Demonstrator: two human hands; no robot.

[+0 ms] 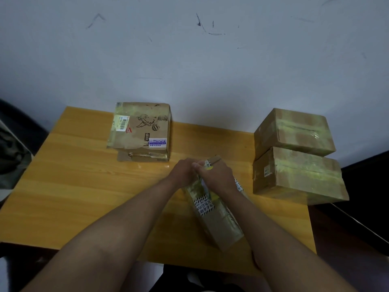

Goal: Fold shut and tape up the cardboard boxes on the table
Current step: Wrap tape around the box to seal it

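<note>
Both hands meet at the far end of the long narrow box. Left hand has fingers curled against the box's far-left corner, gripping it as far as I can see. Right hand lies over the top with the thumb pinching at a strip of tape near the far edge. Box lies at bench centre-front, angled, near end toward me; striped black-and-white label tape with printed characters crosses its top. Past it, far left: printed box stacked on a flatter box. Right edge: two taped boxes, far one touching the near one. I see a scuffed pale wall behind.
</note>
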